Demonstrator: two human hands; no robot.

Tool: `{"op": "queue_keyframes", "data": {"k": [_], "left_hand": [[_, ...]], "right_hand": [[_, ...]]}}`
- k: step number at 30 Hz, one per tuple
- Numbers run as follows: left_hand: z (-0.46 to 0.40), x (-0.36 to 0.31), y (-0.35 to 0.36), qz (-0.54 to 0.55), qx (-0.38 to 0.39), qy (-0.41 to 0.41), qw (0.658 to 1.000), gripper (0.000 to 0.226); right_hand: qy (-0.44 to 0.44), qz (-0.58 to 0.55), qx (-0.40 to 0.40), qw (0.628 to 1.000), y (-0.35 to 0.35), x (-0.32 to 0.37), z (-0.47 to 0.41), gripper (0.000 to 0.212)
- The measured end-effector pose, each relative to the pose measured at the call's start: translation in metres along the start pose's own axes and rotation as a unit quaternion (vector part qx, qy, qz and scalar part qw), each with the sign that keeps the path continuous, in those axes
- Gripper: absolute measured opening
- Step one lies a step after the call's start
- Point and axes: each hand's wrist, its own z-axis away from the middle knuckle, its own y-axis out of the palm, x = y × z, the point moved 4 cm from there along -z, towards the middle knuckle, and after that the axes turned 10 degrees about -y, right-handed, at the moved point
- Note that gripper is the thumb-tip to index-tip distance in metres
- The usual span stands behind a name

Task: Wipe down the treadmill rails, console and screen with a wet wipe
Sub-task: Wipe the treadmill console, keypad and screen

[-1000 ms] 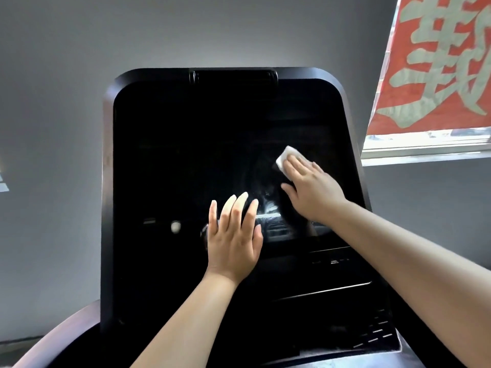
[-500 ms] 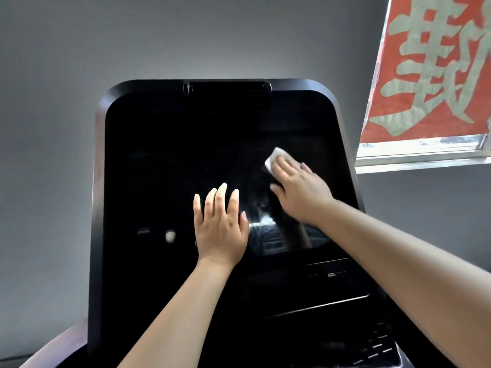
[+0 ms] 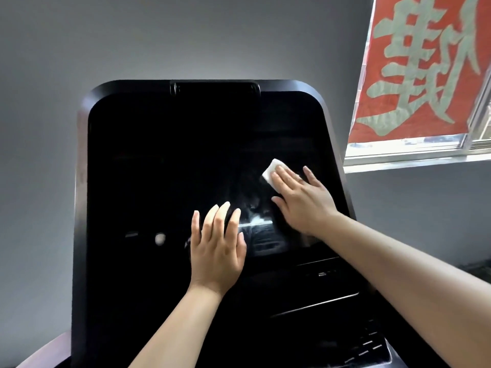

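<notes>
The treadmill's big black screen [image 3: 164, 160] fills the middle of the view inside its glossy console frame [image 3: 82, 197]. My right hand [image 3: 300, 203] lies flat on the right part of the screen, its straight fingers pressing a folded white wet wipe [image 3: 271, 171] against the glass. The wipe's upper left corner shows beyond my fingertips. My left hand [image 3: 216, 251] rests flat on the lower middle of the screen, fingers straight and spread, holding nothing.
Below the screen a dark console ledge [image 3: 316, 304] and a vent grille [image 3: 369, 343] show at the lower right. A grey wall stands behind. A window with a red banner [image 3: 422, 67] is at the upper right. A curved rail end [image 3: 45, 351] shows at the bottom left.
The view has tilted up, so the console sits lower in the frame. My right hand's fingers have spread wider over the wipe. My left hand stays flat on the screen.
</notes>
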Motion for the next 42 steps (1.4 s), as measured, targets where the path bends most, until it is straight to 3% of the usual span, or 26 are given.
{"op": "queue_keyframes", "data": {"k": [3, 5, 11, 19, 25, 29, 31, 34, 36, 38, 40, 42], "left_hand": [[0.006, -0.001, 0.001, -0.004, -0.006, 0.011, 1.0, 0.041], [0.007, -0.003, 0.002, -0.01, 0.0, 0.022, 1.0, 0.041], [0.008, -0.004, 0.004, -0.015, 0.008, 0.02, 1.0, 0.042], [0.008, -0.004, 0.008, -0.03, 0.02, 0.029, 0.999, 0.043], [0.009, -0.005, 0.008, -0.023, 0.021, 0.032, 0.999, 0.042], [0.009, -0.008, 0.01, -0.023, 0.026, 0.035, 0.999, 0.042], [0.008, -0.008, 0.01, -0.025, 0.032, 0.032, 0.999, 0.042], [0.007, -0.007, 0.008, -0.022, 0.035, 0.029, 0.999, 0.042], [0.006, -0.006, 0.007, -0.02, 0.031, 0.025, 0.999, 0.042], [0.007, -0.006, 0.007, -0.022, 0.031, 0.021, 0.999, 0.042], [0.008, -0.007, 0.008, -0.022, 0.031, 0.024, 0.999, 0.041], [0.008, -0.007, 0.009, -0.026, 0.034, 0.028, 0.999, 0.041]], "right_hand": [[0.115, 0.025, 0.053, 0.992, -0.008, -0.051, -0.021, 0.06], [0.146, 0.019, 0.059, 0.987, -0.008, -0.053, -0.03, 0.062], [0.109, -0.01, 0.03, 0.994, 0.01, -0.02, 0.022, 0.064], [0.187, -0.081, 0.037, 0.978, -0.01, -0.066, -0.047, 0.062], [0.037, -0.04, 0.019, 0.998, 0.01, -0.02, 0.014, 0.071], [0.158, -0.078, 0.023, 0.984, -0.008, -0.068, -0.026, 0.058], [0.188, -0.127, 0.004, 0.974, -0.012, -0.059, -0.05, 0.058], [0.083, -0.155, -0.029, 0.984, -0.011, 0.004, -0.06, 0.057], [-0.026, -0.119, -0.039, 0.992, -0.006, 0.044, -0.047, 0.057], [-0.075, -0.066, -0.034, 0.994, -0.004, 0.041, -0.035, 0.055], [-0.003, -0.043, -0.039, 0.998, -0.007, -0.001, -0.037, 0.054], [0.128, -0.058, -0.018, 0.99, -0.013, -0.049, -0.043, 0.053]]}}
